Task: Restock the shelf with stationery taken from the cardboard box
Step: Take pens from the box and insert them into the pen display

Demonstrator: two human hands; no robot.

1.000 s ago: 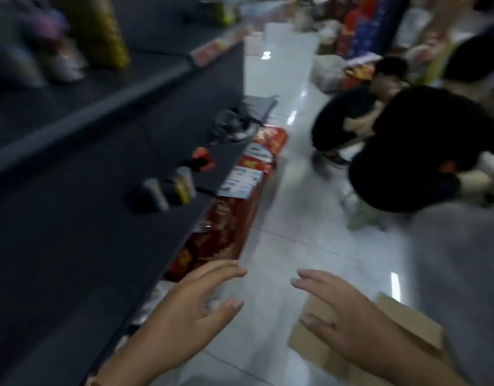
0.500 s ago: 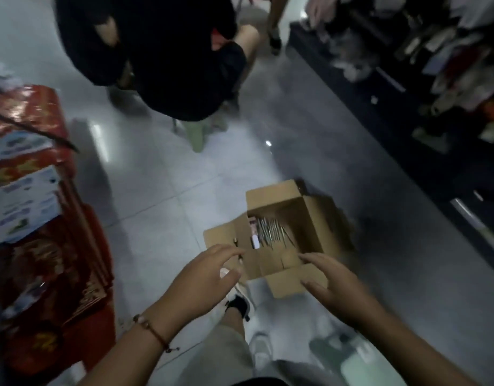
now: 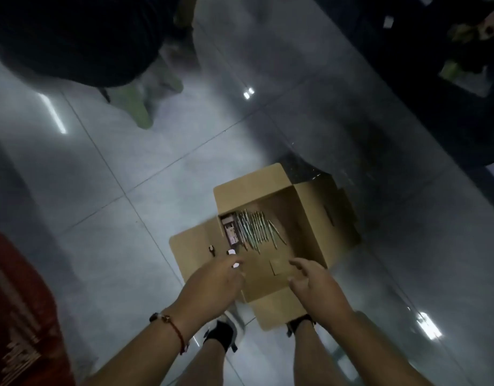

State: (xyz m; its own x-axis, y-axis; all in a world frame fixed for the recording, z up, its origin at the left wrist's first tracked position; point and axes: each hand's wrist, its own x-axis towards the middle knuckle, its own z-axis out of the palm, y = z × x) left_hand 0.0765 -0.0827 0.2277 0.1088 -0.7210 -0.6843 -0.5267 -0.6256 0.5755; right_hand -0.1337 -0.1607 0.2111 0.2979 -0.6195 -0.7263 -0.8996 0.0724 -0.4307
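Head view is looking straight down at an open cardboard box (image 3: 304,218) sitting on the pale tiled floor (image 3: 115,190), its four flaps folded outward. Inside, against the box's left wall, a row of slim pens (image 3: 254,228) is lying side by side, with a small pinkish packet (image 3: 230,232) just left of them, tight in the corner. The left hand (image 3: 212,285) is reaching over the near-left flap, fingers loosely extended and gripping nothing; a red cord bracelet (image 3: 176,328) is circling its wrist. The right hand (image 3: 315,285) is hovering over the near edge of the box, fingers spread and relaxed, also holding nothing. Both hands are staying apart from the pens. Below them the person's bare legs and dark-and-white shoes (image 3: 222,330) are showing, planted just near of the box. At the far left another person in dark clothing (image 3: 73,37) is crouching. A red printed carton (image 3: 20,316) is standing at the near left edge, and a dark shelf unit (image 3: 449,79) is filling the far right, its goods too blurred to name.
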